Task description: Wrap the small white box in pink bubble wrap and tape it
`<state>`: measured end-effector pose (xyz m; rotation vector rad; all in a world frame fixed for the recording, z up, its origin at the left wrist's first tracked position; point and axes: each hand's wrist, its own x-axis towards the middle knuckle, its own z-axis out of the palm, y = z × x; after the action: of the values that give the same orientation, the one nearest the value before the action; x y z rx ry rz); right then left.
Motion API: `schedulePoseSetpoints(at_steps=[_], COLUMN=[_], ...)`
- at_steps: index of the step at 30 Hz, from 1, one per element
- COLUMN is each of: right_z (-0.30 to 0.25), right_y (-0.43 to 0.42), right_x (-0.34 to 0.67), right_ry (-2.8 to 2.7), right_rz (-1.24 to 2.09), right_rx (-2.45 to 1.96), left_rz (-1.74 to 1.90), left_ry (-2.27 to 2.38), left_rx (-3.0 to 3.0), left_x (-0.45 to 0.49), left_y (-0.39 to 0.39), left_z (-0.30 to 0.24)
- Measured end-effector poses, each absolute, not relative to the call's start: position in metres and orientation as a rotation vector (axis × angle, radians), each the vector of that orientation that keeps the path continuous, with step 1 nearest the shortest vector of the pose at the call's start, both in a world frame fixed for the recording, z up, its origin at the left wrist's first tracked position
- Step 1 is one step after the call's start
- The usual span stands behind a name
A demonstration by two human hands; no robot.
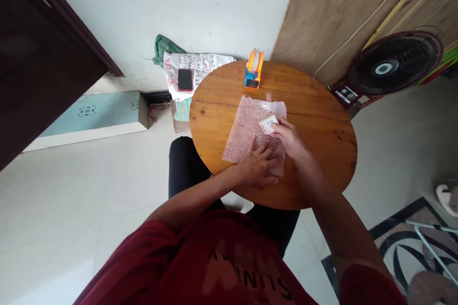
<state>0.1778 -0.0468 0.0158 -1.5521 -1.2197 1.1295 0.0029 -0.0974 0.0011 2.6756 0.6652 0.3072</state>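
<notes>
A sheet of pinkish, see-through bubble wrap (242, 129) lies on the round wooden table (322, 138). My left hand (256, 166) rests flat on its near part, fingers spread, holding nothing. Between the thumb and fingers of my right hand (290, 137) is a small white box (267, 124) with a barcode and some red print. It is over the wrap's right half; whether it touches the wrap I cannot tell. Beyond the wrap stands an orange and blue tape dispenser (253, 70) with a roll of tape in it.
Left of the table, a phone (185, 79) lies on a printed white sack (211, 61), near a green bag (168, 47). A dark fan (390, 64) stands at the right. The wall (200, 5) borders the table's far side.
</notes>
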Motion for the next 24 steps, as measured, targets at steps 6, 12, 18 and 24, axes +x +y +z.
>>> schedulePoseSetpoints(at_steps=[6, 12, 18, 24], right_z=[0.000, -0.005, -0.002, -0.005], right_y=[-0.059, -0.061, -0.069, -0.077], right_x=[0.196, 0.198, 0.186, 0.188], right_ry=[-1.253, -1.356, -1.601, -1.666], right_rz=[1.103, 1.086, 0.954, 0.919], right_rx=[-1.427, -1.379, -1.459, -1.421], left_rz=[0.468, 0.614, 0.694, 0.675], left_ry=[0.569, 0.919, 0.924, 0.970], left_rx=[2.563, 2.505, 2.454, 2.375], left_x=[-0.015, -0.047, -0.054, -0.052], left_y=[-0.085, -0.060, -0.058, -0.059], left_z=[0.006, -0.011, -0.026, -0.023])
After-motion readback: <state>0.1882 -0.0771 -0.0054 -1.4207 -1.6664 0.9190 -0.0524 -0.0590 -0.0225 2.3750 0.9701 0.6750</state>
